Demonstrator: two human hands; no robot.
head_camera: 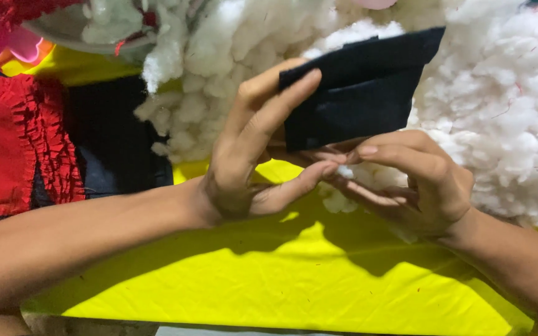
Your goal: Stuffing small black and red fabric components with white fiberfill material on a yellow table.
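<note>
Dark navy fabric piece (pixel 356 87) was clamped between the fingers of the left hand (pixel 250 155), above the yellow cloth (pixel 269 280). The right hand (pixel 418 180) pinched white stuffing (pixel 499 93) at its lower edge.

Both forearms come in from the lower corners and meet at the centre of the frame. The left hand (pixel 250 155) stands on edge, palm turned right, its fingers (pixel 281 102) stretched up and its thumb reaching right. The right hand (pixel 418 183) lies lower, palm up and knuckles bent, its fingers (pixel 393 152) curled left to meet the left thumb in a pinch.
</note>
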